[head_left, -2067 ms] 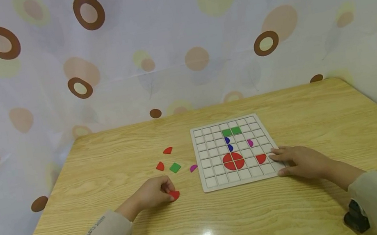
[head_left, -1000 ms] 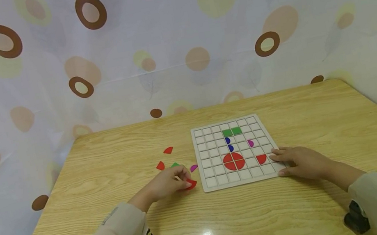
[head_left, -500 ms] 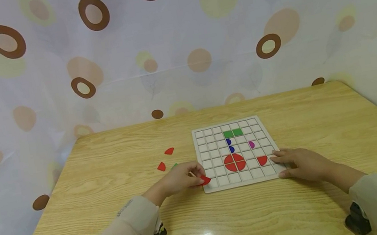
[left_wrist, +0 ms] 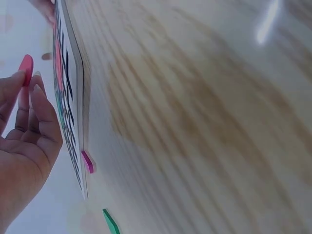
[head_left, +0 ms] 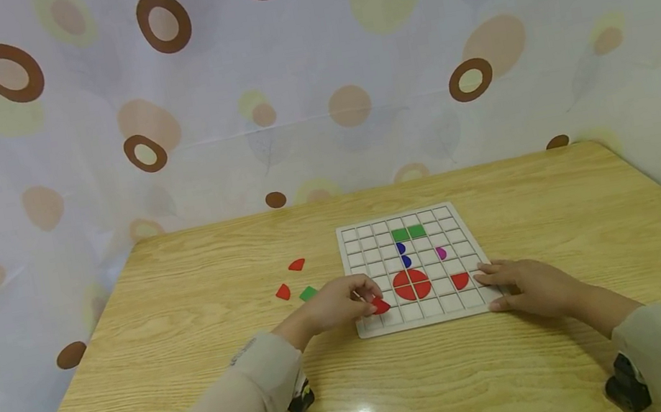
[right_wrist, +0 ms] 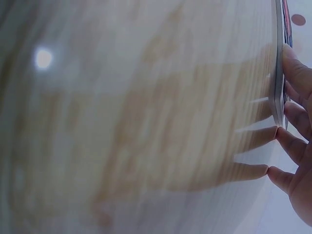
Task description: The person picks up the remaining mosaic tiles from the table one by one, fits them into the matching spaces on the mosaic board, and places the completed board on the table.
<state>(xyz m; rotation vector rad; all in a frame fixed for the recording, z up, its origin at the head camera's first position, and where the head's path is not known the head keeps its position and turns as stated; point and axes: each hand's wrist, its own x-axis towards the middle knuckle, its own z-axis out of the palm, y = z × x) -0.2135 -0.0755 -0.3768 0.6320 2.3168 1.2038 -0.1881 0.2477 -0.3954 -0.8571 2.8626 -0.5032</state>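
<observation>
A wood-grain table [head_left: 466, 387] is backed by a spotted cloth [head_left: 280, 61]. On it one white gridded board [head_left: 429, 307] is laid flat; it could be slid askew if uneven pressure were put on its edge. Two hands are seen. By the right hand [head_left: 534, 286], its fingers spread apart, the board's right edge is touched. In the left hand [head_left: 339, 304] a red quarter piece [head_left: 381, 305] is clamped between thumb and fingertips, raised over the board's near left part. It could be dropped if the pinch were loosened, and laid pieces could be nudged if the knuckles were carried too low.

Eight red quarters are counted: the held one, four joined as a red disc [head_left: 412, 285], one lone red quarter [head_left: 460, 280] farther right, and two loose red quarters [head_left: 297, 265] left on the table. Three green pieces are counted: two green squares [head_left: 399, 235] side by side on the board, and a loose green piece [head_left: 307, 294] partly hidden by the left hand. Two blue half-discs [head_left: 406, 262] and one purple half-disc [head_left: 440, 253] are set on the board; one loose purple piece [left_wrist: 87, 162] is seen edge-on just beside it
</observation>
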